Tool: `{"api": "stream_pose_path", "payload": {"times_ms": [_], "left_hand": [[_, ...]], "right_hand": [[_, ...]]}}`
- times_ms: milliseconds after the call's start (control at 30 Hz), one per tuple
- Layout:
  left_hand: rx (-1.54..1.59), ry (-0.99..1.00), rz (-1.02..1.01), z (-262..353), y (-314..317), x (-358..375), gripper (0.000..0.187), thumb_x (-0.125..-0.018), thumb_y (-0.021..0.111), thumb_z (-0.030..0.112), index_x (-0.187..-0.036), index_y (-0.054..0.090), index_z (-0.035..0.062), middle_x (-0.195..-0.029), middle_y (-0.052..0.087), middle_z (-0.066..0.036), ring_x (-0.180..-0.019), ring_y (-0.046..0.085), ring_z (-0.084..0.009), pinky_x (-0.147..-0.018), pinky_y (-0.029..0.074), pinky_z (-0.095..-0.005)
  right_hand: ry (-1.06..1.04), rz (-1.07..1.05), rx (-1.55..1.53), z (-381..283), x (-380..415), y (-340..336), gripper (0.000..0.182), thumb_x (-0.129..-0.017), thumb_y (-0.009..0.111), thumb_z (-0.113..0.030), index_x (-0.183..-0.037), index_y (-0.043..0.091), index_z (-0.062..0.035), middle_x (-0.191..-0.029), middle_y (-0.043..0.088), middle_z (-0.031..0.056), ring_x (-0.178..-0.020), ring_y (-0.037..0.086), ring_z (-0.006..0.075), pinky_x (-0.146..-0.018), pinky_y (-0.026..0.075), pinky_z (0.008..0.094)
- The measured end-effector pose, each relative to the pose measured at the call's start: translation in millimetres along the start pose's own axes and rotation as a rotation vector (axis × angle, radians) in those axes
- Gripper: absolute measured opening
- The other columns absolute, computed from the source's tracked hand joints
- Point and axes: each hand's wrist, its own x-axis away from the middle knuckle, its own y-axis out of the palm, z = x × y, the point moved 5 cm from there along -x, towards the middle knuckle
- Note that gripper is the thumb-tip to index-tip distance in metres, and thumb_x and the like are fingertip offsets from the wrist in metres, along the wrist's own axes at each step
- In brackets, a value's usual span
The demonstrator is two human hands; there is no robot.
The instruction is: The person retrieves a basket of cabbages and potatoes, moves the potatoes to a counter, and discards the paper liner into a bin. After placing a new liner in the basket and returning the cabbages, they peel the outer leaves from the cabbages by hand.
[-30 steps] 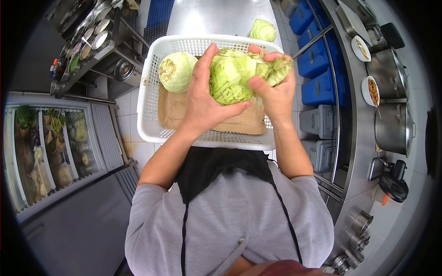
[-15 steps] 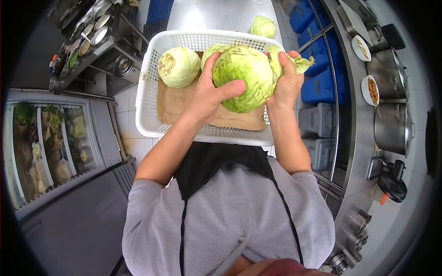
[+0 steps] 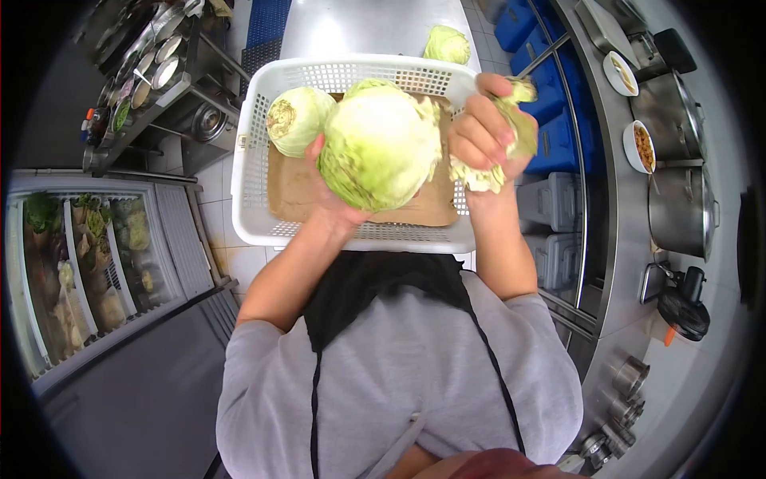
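My left hand point(image 3: 333, 195) holds a large pale green cabbage point(image 3: 381, 148) from its left side and below, over the white plastic basket point(image 3: 254, 191). Most of those fingers are hidden behind the head. To the right, my right hand point(image 3: 483, 136) is closed around torn cabbage leaves point(image 3: 520, 132), crumpled and sticking out on both sides of the fist. A second cabbage point(image 3: 299, 120) sits in the basket at the left, its cut stem showing. Brown paper point(image 3: 291, 191) lines the basket's bottom.
Beyond the basket stretches a steel table point(image 3: 359, 28) with another cabbage point(image 3: 447, 45) at its right edge. Blue bins point(image 3: 550, 148) stand under the right-hand counter, which carries bowls point(image 3: 638, 148) and steel pots point(image 3: 678, 207). An opened drawer fridge point(image 3: 96, 263) is at the left.
The leaves have come off the cabbage and are now in my right hand, apart from it. My left hand has turned the cabbage and moved it slightly left.
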Motion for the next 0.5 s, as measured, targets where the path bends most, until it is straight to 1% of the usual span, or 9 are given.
{"api": "stream_pose_path", "payload": {"times_ms": [33,67,167,200,300,333,433,467,500], "left_hand": [[0.091,0.006,-0.075,-0.5,3.5,0.0,0.092,-0.078,0.058,0.073,-0.149,0.040,0.0163,-0.147,0.048,-0.013,-0.128,0.053,-0.0361,-0.093,0.053,-0.0605],[0.070,0.039,0.009,5.6,-0.3,-0.9,0.091,-0.080,0.057,0.073,-0.149,0.040,0.0166,-0.146,0.048,-0.014,-0.127,0.054,-0.0378,-0.088,0.055,-0.0622],[-0.028,0.126,0.218,21.6,-5.3,-1.8,0.088,-0.084,0.052,0.073,-0.150,0.040,0.0169,-0.146,0.049,-0.016,-0.126,0.055,-0.0410,-0.080,0.058,-0.0652],[-0.092,0.140,0.259,24.4,-5.8,-0.8,0.088,-0.084,0.051,0.074,-0.150,0.040,0.0166,-0.146,0.049,-0.015,-0.126,0.055,-0.0409,-0.080,0.058,-0.0648],[-0.166,0.149,0.312,23.5,-1.3,3.4,0.086,-0.085,0.051,0.073,-0.149,0.041,0.0163,-0.146,0.049,-0.015,-0.127,0.055,-0.0393,-0.082,0.058,-0.0638],[-0.170,0.146,0.316,21.8,0.8,2.9,0.085,-0.085,0.052,0.072,-0.149,0.041,0.0162,-0.145,0.049,-0.015,-0.127,0.055,-0.0386,-0.082,0.058,-0.0634],[-0.299,0.199,0.380,20.4,2.4,-1.8,0.081,-0.086,0.054,0.066,-0.147,0.044,0.0130,-0.143,0.052,-0.014,-0.127,0.056,-0.0334,-0.094,0.055,-0.0561],[-0.375,0.195,0.397,20.1,5.8,-3.2,0.080,-0.087,0.054,0.064,-0.147,0.044,0.0118,-0.142,0.053,-0.014,-0.126,0.056,-0.0318,-0.097,0.053,-0.0528],[-0.453,0.191,0.414,20.0,10.4,-3.9,0.079,-0.087,0.054,0.063,-0.146,0.044,0.0106,-0.141,0.054,-0.014,-0.126,0.057,-0.0302,-0.101,0.051,-0.0495]], "right_hand": [[0.079,-0.090,-0.006,1.3,0.1,6.5,0.018,-0.097,0.050,-0.018,-0.112,0.056,-0.0105,-0.072,0.049,0.0040,-0.058,0.049,0.0134,-0.052,0.042,0.0297],[0.072,-0.102,0.057,-3.1,0.9,4.2,0.022,-0.097,0.055,-0.019,-0.116,0.053,-0.0072,-0.074,0.053,0.0051,-0.053,0.048,0.0127,-0.048,0.041,0.0289],[-0.021,0.165,0.739,-13.2,7.0,-0.1,0.028,-0.094,0.065,-0.018,-0.115,0.054,-0.0033,-0.077,0.058,0.0063,-0.048,0.047,0.0118,-0.043,0.039,0.0279],[-0.094,0.318,0.957,-14.1,10.2,-2.4,0.030,-0.089,0.074,-0.015,-0.109,0.058,-0.0001,-0.078,0.061,0.0069,-0.045,0.048,0.0115,-0.040,0.038,0.0272],[-0.129,0.531,1.052,-6.8,12.4,2.8,0.025,-0.085,0.077,-0.012,-0.101,0.062,-0.0002,-0.075,0.059,0.0051,-0.046,0.049,0.0117,-0.039,0.039,0.0271],[-0.091,0.556,0.995,-8.6,13.8,2.2,0.025,-0.084,0.080,-0.010,-0.101,0.065,0.0006,-0.079,0.063,0.0065,-0.056,0.058,0.0118,-0.049,0.047,0.0269],[-0.134,0.525,1.313,-2.4,9.3,9.0,0.031,-0.082,0.082,-0.010,-0.107,0.069,0.0009,-0.088,0.069,0.0080,-0.072,0.064,0.0107,-0.065,0.053,0.0256],[-0.092,0.482,1.467,-0.8,10.1,11.5,0.042,-0.077,0.087,-0.013,-0.113,0.070,-0.0003,-0.100,0.072,0.0090,-0.090,0.065,0.0097,-0.080,0.053,0.0257],[-0.103,0.424,1.573,4.1,8.1,14.1,0.044,-0.076,0.088,-0.014,-0.114,0.070,-0.0012,-0.102,0.071,0.0089,-0.091,0.064,0.0106,-0.080,0.053,0.0264]]}}
